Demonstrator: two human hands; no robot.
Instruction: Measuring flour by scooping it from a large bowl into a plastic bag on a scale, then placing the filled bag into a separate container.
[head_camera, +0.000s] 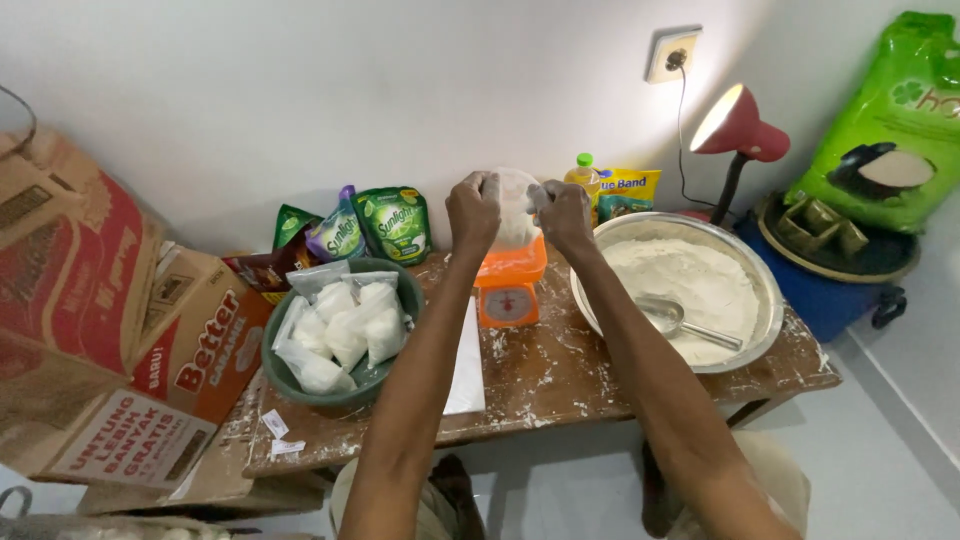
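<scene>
My left hand (473, 207) and my right hand (563, 213) both grip the top of a clear plastic bag of white flour (515, 215). The bag stands on an orange kitchen scale (510, 285) at the middle of a small wooden table (560, 385). To the right lies a wide metal bowl (765, 310) full of flour with a metal scoop (672, 318) resting in it. At the left, a green basin (345, 395) holds several filled, tied bags of flour (340, 325).
Green soap pouches (395, 222), a yellow packet and a small bottle (584, 178) line the wall. A red desk lamp (738, 125) shines at the right, beside a green sack (890, 120) on a blue drum. Cardboard boxes (130, 330) stack at the left. White paper (468, 370) lies on the table.
</scene>
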